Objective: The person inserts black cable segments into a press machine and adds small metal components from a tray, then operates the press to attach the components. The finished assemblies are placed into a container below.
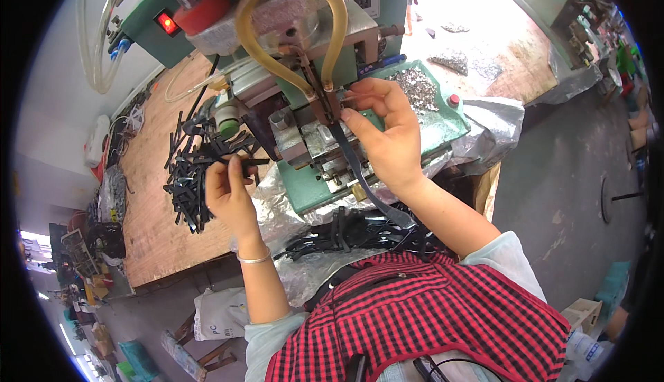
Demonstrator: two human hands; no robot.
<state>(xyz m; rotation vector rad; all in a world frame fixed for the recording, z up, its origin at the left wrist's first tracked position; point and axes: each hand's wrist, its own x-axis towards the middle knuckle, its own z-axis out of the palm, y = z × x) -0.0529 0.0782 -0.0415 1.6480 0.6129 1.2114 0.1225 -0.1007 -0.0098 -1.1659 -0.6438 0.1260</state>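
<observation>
A green bench press (pixel 304 188) stands before me, its metal clamping head (pixel 325 109) fed by a looped yellowish tube (pixel 243 19). From beneath that head a long black strap (pixel 356 164) hangs toward me, its wider end low near my apron. My right hand (pixel 391 136) is at the right side of the head, thumb and forefinger curled close to the strap's upper end; what they pinch, if anything, is hidden. To the left, my left hand (pixel 232 192) pinches a short black strip (pixel 256 162) beside a loose pile of black strips (pixel 190 192) on the wooden table.
Small metal pieces (pixel 415 88) lie on the press's green base at right, near a red button (pixel 454 100). More black straps (pixel 339 233) lie across my lap side. A second green machine (pixel 553 2) stands far right. The wooden table's edge (pixel 180 264) is at front left.
</observation>
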